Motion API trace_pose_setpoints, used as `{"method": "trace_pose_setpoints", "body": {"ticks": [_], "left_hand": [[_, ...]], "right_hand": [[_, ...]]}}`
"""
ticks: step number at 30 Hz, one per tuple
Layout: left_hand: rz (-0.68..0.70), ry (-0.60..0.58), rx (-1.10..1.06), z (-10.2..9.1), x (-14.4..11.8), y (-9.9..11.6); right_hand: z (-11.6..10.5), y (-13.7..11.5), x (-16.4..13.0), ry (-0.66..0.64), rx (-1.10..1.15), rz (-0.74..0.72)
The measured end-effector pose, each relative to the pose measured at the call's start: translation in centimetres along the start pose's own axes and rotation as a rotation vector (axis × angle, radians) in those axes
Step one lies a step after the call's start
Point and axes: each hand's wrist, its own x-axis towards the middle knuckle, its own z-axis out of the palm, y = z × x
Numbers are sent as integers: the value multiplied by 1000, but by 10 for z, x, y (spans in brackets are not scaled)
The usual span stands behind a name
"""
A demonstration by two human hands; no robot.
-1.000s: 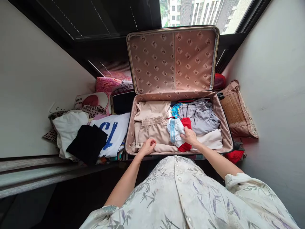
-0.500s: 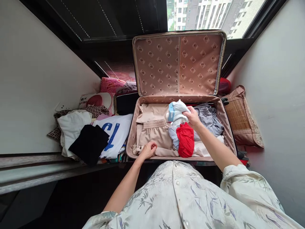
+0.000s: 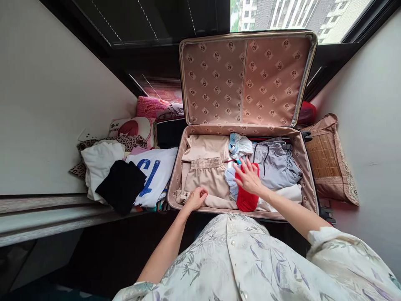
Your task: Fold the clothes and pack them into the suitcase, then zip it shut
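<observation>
An open suitcase holds folded clothes. My right hand is over a red cloth in the middle, its fingers spread and holding nothing. Just beyond it, a white and light-blue garment lies bunched near the back wall. A pale-blue cloth lies against the red one's left side. My left hand rests at the front left on beige clothing, its fingers loosely bent with nothing visible in them. Beige elastic-waist bottoms lie beside that hand. Grey drawstring shorts lie to the right.
The suitcase lid stands up against the window. To the left are a black cloth, a white shirt with blue lettering, a white garment and pillows. A woven bamboo mat piece leans at the right wall.
My right hand has let go of the white and light-blue garment, which now lies at the back of the suitcase. That hand has moved toward me over the red cloth. My left hand stays put.
</observation>
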Motion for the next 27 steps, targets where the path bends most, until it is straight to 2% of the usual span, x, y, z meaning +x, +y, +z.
{"method": "trace_pose_setpoints", "body": {"ticks": [3,5,8,10,12,15,17,19,20,22,23,25,27], "left_hand": [[-17,-20,-1,0,-1,0],[-27,-39,15,-1,-1,1],[-46,-53,44,-3,1,2],[-50,-73,55,-4,3,1],[-43,-101,70,-4,5,-3],[-28,-127,87,-3,9,-13],[-23,-141,84,-3,14,-19],[-22,-162,96,-3,19,-22],[-23,-174,104,-4,20,-22],[-30,-193,121,-5,20,-18],[-34,-200,130,-5,19,-15],[-42,-204,155,-5,18,-11],[-47,-207,183,-5,18,-9]], "right_hand": [[31,-2,-43,-143,-40,-99],[50,5,-56,-223,-34,-130],[70,16,-53,-256,-7,-165],[75,20,-46,-255,20,-172],[72,18,-40,-270,62,-163],[56,8,-35,-306,155,-153],[38,6,-33,-310,231,-137],[13,17,-39,-219,315,-63],[-3,29,-50,-125,342,3],[-38,66,-88,136,344,230],[-55,90,-115,285,306,445],[-81,140,-177,549,199,1006],[-87,177,-237,592,169,1236]]}}
